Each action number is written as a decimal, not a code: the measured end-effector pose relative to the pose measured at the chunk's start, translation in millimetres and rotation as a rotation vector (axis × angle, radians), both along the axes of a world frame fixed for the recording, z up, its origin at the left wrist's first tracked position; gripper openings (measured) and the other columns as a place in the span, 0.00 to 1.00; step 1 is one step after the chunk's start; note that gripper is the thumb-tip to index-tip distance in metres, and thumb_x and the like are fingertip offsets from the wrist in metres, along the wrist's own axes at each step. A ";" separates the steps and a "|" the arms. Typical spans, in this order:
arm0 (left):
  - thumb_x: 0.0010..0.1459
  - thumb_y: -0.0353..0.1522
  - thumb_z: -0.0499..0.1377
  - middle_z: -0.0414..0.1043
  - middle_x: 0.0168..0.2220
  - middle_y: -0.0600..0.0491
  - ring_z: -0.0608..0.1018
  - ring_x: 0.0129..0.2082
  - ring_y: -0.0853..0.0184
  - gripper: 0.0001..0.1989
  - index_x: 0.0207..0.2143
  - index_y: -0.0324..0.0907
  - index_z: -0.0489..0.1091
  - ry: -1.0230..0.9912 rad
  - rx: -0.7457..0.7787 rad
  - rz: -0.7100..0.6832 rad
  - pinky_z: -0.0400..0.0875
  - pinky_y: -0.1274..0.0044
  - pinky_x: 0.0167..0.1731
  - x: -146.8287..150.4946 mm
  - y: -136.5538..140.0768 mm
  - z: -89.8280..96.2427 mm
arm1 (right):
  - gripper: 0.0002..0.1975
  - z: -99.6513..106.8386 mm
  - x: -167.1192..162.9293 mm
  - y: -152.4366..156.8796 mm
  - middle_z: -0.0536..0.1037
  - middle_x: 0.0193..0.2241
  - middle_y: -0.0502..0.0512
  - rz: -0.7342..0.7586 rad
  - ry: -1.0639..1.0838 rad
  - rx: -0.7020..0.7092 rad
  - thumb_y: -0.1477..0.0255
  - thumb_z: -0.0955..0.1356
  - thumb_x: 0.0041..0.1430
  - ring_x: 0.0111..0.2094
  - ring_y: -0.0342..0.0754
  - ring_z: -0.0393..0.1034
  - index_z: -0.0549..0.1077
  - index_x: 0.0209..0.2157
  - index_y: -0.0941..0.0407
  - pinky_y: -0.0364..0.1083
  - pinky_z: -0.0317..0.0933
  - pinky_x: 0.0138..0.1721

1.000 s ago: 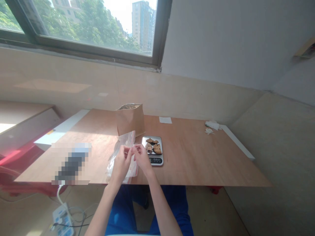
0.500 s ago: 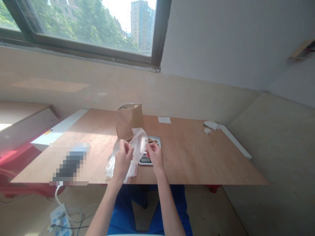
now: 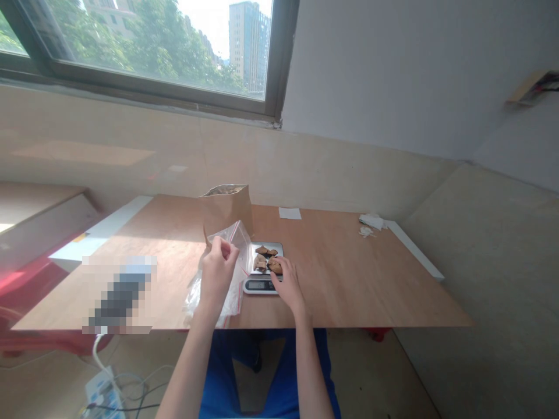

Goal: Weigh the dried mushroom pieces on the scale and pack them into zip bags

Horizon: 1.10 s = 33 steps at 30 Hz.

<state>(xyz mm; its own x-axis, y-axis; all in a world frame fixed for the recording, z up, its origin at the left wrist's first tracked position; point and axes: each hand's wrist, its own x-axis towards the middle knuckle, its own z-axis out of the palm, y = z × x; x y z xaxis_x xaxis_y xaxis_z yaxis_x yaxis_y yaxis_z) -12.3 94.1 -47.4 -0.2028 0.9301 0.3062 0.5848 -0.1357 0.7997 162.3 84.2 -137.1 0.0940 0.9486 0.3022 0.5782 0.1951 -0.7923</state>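
My left hand is closed in a pinch on a clear zip bag with a red seal line, held up just left of the scale. My right hand is over the right side of the small digital kitchen scale, thumb and fingers apart around the brown dried pieces. Its fingertips touch or nearly touch the rightmost piece; which, I cannot tell. Several such pieces, curled and woody-looking, lie on the scale's plate. More clear zip bags lie flat under my left hand.
An open brown paper bag stands behind the bags. At the left lies a blurred-out dark object with a white cable. A white paper and crumpled white scraps lie toward the back of the wooden table.
My right hand has let go of the clear bag and moved right and down to the brown pieces on the scale. My left hand still holds the bag, its mouth now more to the left.
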 end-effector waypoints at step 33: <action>0.55 0.35 0.48 0.60 0.34 0.51 0.68 0.37 0.65 0.10 0.22 0.43 0.57 -0.100 0.095 -0.072 0.63 0.72 0.42 5.4 18.2 -50.1 | 0.13 6.5 0.8 4.9 0.76 0.35 0.61 -0.319 0.324 -0.042 0.72 0.63 0.50 0.36 0.51 0.71 0.71 0.38 0.61 0.49 0.64 0.39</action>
